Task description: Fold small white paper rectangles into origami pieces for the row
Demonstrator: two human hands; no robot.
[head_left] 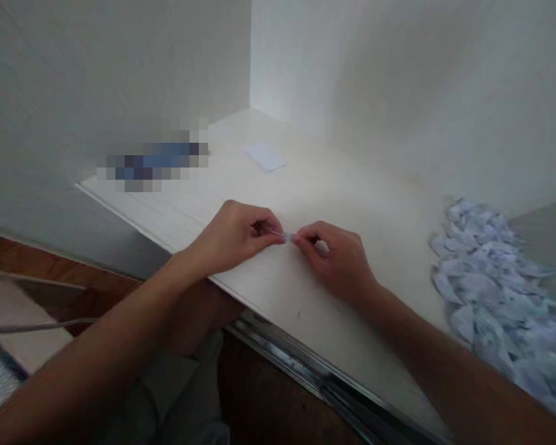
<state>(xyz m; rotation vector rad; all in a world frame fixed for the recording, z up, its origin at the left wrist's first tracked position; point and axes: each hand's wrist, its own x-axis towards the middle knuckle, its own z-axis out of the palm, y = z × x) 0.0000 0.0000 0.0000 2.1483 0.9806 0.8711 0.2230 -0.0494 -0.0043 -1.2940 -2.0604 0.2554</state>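
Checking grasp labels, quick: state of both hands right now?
Left hand: closed in a pinch, holding one end of a small thin pale item.
Right hand: closed in a pinch on the other end.

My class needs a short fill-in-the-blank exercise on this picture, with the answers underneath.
1. Counting the left hand and the right hand, ____ hands hold the small piece.
2. Of these hands, the heap of crumpled pieces lies nearer the ____ one.
3. The flat sheet of paper on the table is coloured ____.

Missing words: two; right; white.
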